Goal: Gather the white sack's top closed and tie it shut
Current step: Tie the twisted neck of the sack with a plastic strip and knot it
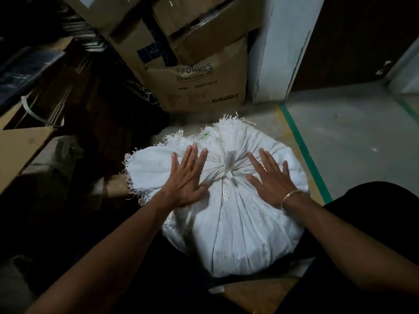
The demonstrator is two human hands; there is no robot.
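Head view: sack (pixel 233 223) fills centre to lower centre of frame, mouth gathered into a bunch and cinched by a pale tie (pixel 229 165); frayed rim fans toward upper left. Contents hidden, though the bulge suggests it is full. Tying looks done; judged step is pressing down and checking. Best to press evenly on both sides of the tie and watch for slip. Box (pixel 199 87), upper centre, shut. Left hand (pixel 186 177) and right hand (pixel 273 177) lie flat, fingers spread, holding nothing.
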